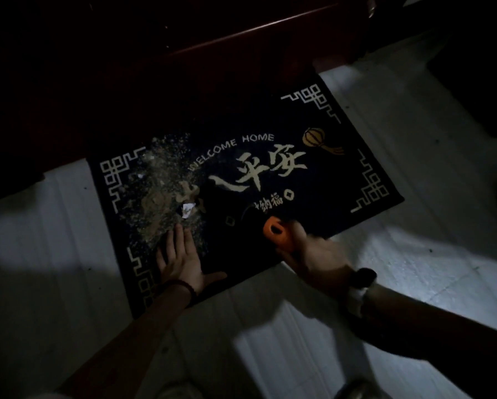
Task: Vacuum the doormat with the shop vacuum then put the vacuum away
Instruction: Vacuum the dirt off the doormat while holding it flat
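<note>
A black doormat [327, 174] with pale "WELCOME HOME" lettering lies tilted on the light tiled floor. A patch of sandy dirt [158, 194] and a scrap of white paper [188, 210] cover its left part. My left hand [181, 260] presses flat on the mat's near edge, fingers straight, just below the dirt. My right hand [313, 254] grips an orange handle [274, 230] of the vacuum over the mat's near edge; the dark nozzle beyond it is hard to make out in the gloom.
The scene is very dim. A dark red door and threshold [241, 33] run along the mat's far side. A dark object [486, 90] stands at the right. Light tiled floor [414, 226] surrounds the mat. Shoe tips [178, 390] show at the bottom.
</note>
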Demonstrator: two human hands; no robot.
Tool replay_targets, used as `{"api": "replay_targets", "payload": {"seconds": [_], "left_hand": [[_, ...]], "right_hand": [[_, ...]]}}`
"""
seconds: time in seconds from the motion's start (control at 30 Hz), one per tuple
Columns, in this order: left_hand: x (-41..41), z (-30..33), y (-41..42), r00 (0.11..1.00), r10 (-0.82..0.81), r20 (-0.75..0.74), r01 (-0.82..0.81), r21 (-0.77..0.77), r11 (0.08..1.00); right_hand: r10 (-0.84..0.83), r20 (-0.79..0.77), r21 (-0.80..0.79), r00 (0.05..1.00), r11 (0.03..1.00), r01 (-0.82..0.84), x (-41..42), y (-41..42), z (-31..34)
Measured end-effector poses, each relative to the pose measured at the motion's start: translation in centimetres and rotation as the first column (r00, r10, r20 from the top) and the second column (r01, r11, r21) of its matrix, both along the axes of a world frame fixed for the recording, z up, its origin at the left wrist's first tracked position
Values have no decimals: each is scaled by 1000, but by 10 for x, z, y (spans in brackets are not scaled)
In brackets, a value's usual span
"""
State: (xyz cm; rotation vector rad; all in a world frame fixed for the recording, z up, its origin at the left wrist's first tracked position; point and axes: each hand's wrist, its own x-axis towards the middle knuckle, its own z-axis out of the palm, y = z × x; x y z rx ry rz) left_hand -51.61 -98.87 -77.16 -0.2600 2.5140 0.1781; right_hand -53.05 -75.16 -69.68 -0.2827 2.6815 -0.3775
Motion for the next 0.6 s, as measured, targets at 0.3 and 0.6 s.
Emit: {"api": "replay_targets", "payload": {"seconds": [0.3, 0.6], "left_hand": [[0, 3, 0, 1000, -15, -5, 15, 7, 1000], [-1, -1, -1, 1000, -20, 1, 20, -3, 1000]], "right_hand": [[-406, -149, -41, 902, 914, 404, -74, 22, 8], [-297, -145, -55, 944, 955, 292, -73, 12, 14]]}}
